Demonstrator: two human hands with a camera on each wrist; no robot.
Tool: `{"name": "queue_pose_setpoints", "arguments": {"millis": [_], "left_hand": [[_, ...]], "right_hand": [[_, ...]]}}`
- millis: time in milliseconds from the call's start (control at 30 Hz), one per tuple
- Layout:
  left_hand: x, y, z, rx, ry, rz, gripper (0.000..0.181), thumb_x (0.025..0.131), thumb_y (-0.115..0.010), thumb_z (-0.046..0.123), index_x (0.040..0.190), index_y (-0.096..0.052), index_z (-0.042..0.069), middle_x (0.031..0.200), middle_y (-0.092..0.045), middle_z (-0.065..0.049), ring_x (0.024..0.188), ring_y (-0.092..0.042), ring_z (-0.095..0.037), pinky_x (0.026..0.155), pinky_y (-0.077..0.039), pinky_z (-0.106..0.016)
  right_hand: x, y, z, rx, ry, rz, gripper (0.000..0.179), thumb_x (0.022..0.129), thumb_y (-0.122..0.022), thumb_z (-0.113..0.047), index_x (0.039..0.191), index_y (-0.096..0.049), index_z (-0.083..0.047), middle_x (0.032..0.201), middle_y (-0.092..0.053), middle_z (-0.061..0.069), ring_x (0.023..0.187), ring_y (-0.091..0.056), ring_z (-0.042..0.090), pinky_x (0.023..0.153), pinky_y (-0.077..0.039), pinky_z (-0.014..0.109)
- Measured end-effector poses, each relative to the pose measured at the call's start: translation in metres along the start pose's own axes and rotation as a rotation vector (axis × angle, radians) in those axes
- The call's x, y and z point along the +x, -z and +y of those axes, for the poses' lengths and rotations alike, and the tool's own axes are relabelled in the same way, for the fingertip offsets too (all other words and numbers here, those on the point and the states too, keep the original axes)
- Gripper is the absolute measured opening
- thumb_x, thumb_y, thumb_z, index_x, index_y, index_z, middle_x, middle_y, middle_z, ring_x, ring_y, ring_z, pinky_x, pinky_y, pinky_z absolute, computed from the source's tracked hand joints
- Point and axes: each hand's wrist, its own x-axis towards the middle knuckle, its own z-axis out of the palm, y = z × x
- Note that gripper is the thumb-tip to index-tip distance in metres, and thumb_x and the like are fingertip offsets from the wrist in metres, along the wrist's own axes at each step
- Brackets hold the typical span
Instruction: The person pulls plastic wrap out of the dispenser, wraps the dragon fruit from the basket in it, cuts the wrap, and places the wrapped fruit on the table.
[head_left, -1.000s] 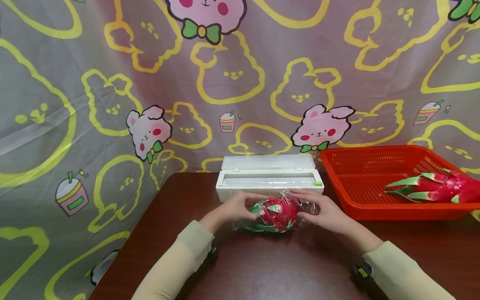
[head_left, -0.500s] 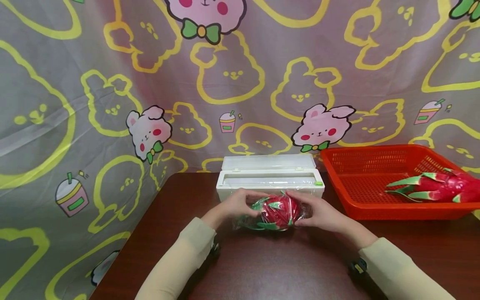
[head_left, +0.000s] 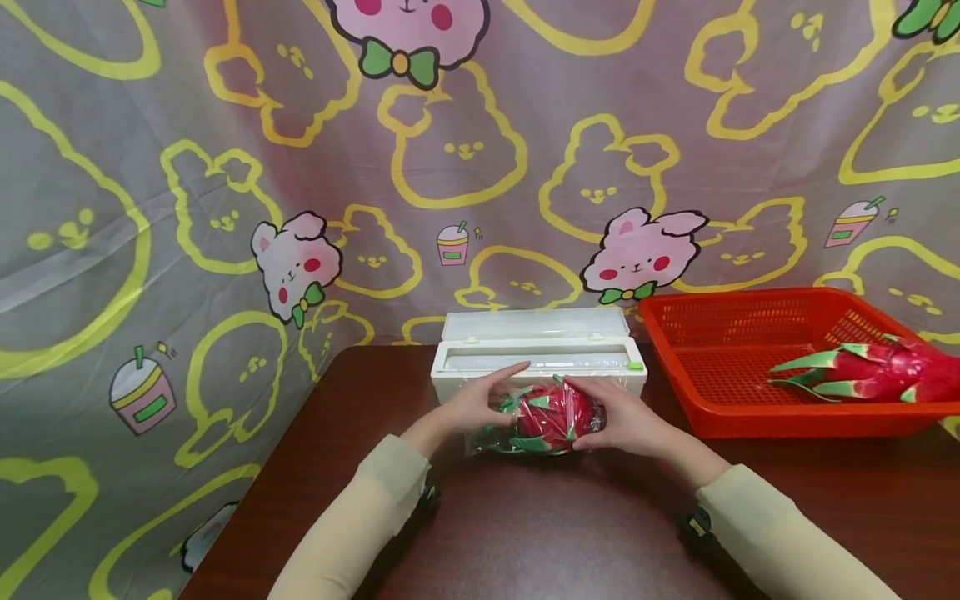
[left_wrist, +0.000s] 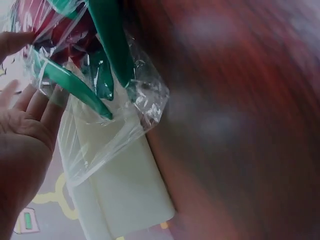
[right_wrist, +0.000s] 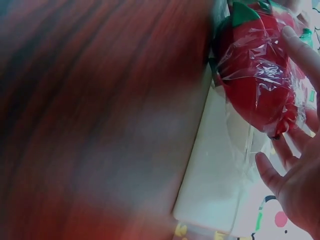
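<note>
A red dragon fruit (head_left: pixel 553 414) with green leaf tips sits between both hands, wrapped in clear cling film (left_wrist: pixel 150 102). At its leafy left end is my left hand (head_left: pixel 471 408), the thumb touching it and the fingers spread, the index finger pointing up. My right hand (head_left: pixel 626 422) holds the rounded right end, with thumb in front and fingers behind. In the right wrist view, film lies creased across the fruit's red skin (right_wrist: pixel 260 90). Loose film hangs past the leaves in the left wrist view. Behind the fruit stands a white cling film dispenser (head_left: pixel 450 385), its lid raised.
A red plastic basket (head_left: pixel 810 423) stands at the right, a second dragon fruit (head_left: pixel 892 372) lying in it. The dark brown table (head_left: pixel 540 533) ends at a cartoon-printed curtain (head_left: pixel 517 108) behind and to the left.
My right hand has moved left, drawing in over the fruit's right end and its film. The left hand's fingers have lifted and spread from the fruit's top.
</note>
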Motion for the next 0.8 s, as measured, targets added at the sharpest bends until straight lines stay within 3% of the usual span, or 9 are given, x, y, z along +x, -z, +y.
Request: {"name": "queue_pose_setpoints", "arguments": {"millis": [133,267,467,667,800], "left_hand": [[-0.002,-0.001,0.0,0.091,-0.048,-0.01,0.061,0.088,-0.073,0.019,0.144,-0.049,0.03,0.131,-0.059,0.003,0.113,-0.057,-0.016,0.092,-0.048,-0.032],[-0.002,-0.001,0.002,0.088,-0.043,-0.017,0.055,0.089,-0.072,0.022,0.14,-0.053,0.033,0.13,-0.058,0.009,0.111,-0.056,-0.013,0.092,-0.048,-0.032],[-0.009,0.005,0.005,0.062,0.035,0.001,0.055,0.09,-0.071,0.018,0.141,-0.053,0.025,0.13,-0.058,0.001,0.117,-0.056,-0.022,0.092,-0.049,-0.034],[-0.032,0.018,0.002,0.101,-0.063,0.095,0.054,0.085,-0.074,0.008,0.136,-0.056,0.006,0.133,-0.056,-0.015,0.124,-0.05,-0.032,0.098,-0.043,-0.051],[-0.048,0.02,-0.007,0.225,-0.061,0.105,0.057,0.08,-0.081,0.009,0.133,-0.059,0.01,0.124,-0.063,-0.006,0.113,-0.058,-0.023,0.095,-0.047,-0.046]], "right_hand": [[0.002,-0.001,-0.003,-0.045,-0.007,0.022,0.095,0.065,-0.089,-0.042,0.146,-0.045,-0.02,0.137,-0.05,0.01,0.122,-0.042,0.031,0.091,-0.047,0.054],[0.002,-0.001,-0.003,-0.064,-0.015,0.031,0.095,0.064,-0.089,-0.043,0.145,-0.046,-0.02,0.134,-0.051,0.01,0.12,-0.043,0.03,0.089,-0.048,0.054],[0.003,-0.002,-0.001,-0.062,-0.012,0.028,0.094,0.064,-0.088,-0.046,0.145,-0.046,-0.02,0.134,-0.051,0.009,0.119,-0.044,0.03,0.089,-0.048,0.053],[0.003,-0.001,-0.001,-0.044,-0.01,0.021,0.093,0.065,-0.088,-0.044,0.145,-0.046,-0.02,0.134,-0.052,0.009,0.12,-0.045,0.03,0.09,-0.047,0.053],[0.002,0.0,0.0,-0.007,-0.019,0.01,0.093,0.067,-0.087,-0.043,0.146,-0.045,-0.019,0.136,-0.05,0.01,0.121,-0.046,0.032,0.091,-0.047,0.053]]}}
